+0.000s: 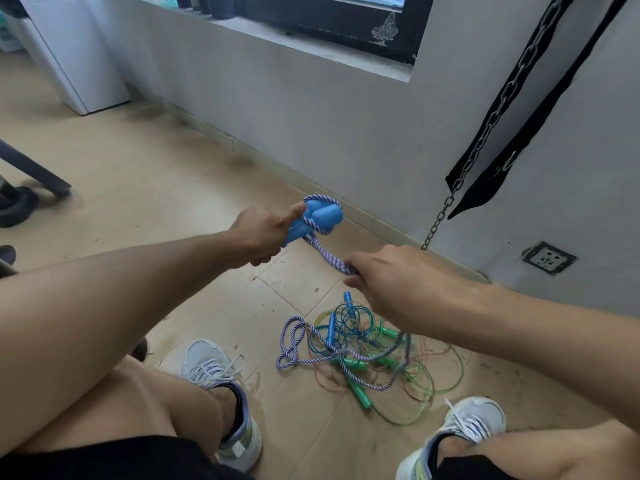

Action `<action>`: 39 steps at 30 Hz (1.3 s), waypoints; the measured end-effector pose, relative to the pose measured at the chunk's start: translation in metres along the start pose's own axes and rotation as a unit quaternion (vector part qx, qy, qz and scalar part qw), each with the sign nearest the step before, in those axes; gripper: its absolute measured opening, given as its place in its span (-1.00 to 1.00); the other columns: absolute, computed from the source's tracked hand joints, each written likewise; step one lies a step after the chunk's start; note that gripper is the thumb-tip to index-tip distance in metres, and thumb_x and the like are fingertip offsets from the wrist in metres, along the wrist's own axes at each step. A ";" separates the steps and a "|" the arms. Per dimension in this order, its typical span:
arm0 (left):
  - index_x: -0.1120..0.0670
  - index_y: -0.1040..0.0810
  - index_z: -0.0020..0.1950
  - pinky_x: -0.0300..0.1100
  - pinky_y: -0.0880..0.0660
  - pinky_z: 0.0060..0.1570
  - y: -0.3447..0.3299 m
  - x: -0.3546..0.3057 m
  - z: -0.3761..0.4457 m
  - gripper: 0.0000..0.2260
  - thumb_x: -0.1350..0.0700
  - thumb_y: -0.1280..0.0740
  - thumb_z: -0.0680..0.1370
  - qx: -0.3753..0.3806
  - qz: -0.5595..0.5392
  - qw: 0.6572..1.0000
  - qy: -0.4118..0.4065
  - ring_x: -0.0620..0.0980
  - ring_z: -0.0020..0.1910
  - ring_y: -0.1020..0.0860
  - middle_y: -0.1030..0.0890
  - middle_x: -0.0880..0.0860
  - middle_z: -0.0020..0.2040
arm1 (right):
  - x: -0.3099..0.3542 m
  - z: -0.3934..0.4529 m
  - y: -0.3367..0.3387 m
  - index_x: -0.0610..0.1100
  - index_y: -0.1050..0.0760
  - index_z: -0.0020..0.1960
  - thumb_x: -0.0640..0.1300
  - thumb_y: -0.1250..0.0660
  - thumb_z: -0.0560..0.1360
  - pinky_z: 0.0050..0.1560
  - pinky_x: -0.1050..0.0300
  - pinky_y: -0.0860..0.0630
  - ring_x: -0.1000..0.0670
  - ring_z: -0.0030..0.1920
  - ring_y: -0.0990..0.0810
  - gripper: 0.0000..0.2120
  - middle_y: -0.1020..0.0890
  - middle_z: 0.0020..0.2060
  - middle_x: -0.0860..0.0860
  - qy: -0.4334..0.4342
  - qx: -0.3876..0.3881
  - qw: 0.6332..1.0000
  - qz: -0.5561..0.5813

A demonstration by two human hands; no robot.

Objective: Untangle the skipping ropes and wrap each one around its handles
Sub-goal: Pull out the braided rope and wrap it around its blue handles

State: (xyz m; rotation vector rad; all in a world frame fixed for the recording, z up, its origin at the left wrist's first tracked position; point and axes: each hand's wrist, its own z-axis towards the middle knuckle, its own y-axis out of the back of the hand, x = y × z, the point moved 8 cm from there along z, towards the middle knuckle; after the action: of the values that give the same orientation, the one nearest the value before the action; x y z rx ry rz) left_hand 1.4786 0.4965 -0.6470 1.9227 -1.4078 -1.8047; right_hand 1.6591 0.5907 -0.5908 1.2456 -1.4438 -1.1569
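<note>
- The two blue handles (313, 220) are held together in the left hand (263, 235), fingers curled round them and the thumb laid along them; a first turn of the purple-and-white rope (323, 249) is seen crossing the handles.
- The same rope is pinched by the right hand (388, 282), fingers closed on it just below the handles; its remaining length is trailed down into the tangle (360, 355) on the floor (138, 161), between the two shoes (221, 393).
- Risk: if winding is carried on while the trailing length is still threaded through the heap, the thin cords may be dragged up and knotted tighter.
- Risk: if tension is lost at the right hand, the first turn may be slipped off the smooth handle ends.
- Count, held: one braided rope, two blue handles.
- Count, heap: three green handles (356, 363) and two slim blue handles (331, 329) are made out; more may be hidden.
- Count, thin cords: blue, green and orange-yellow strands are distinguished, suggesting at least three further ropes; an exact number cannot be told.
</note>
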 end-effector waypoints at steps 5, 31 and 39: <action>0.09 -0.54 -0.32 -0.05 -0.42 -0.36 -0.001 -0.021 -0.008 -0.44 -0.32 -0.12 0.60 -0.031 0.173 0.976 -0.129 0.18 -0.36 -0.51 -0.50 0.14 -0.39 | 0.019 -0.007 0.025 -0.02 -0.48 -0.01 0.11 -0.14 0.67 -0.24 0.02 -0.38 -0.13 -0.20 -0.52 -0.74 -0.54 -0.22 0.01 0.044 -0.048 0.998 -0.013; 0.12 -0.41 -0.40 -0.19 -0.19 -0.52 -0.017 -0.102 -0.084 -0.42 -0.41 -0.25 0.42 -0.027 0.153 0.858 -0.490 -0.05 -0.55 -0.18 -0.25 -0.03 -0.55 | -0.063 0.015 -0.017 -0.09 -0.61 0.07 -0.10 -0.47 0.43 -0.22 0.09 -0.56 -0.08 -0.23 -0.63 -0.77 -0.69 -0.07 -0.13 -0.043 0.077 0.700 0.709; 0.05 -0.39 -0.43 -0.24 -0.18 -0.46 0.008 -0.082 -0.058 -0.45 -0.36 -0.11 0.52 -0.129 0.076 0.921 -0.360 -0.09 -0.51 -0.29 -0.30 -0.04 -0.52 | -0.053 0.025 -0.027 -0.08 -0.59 0.02 -0.23 -0.18 0.68 -0.37 0.17 -0.30 0.10 -0.43 -0.37 -0.78 -0.53 -0.41 0.10 -0.051 0.008 0.838 0.543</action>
State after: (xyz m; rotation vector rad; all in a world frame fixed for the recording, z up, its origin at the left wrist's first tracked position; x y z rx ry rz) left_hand 1.5363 0.5215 -0.5691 1.0114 -1.3289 -2.5905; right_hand 1.6453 0.6439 -0.6241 0.1972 -1.8308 -0.4029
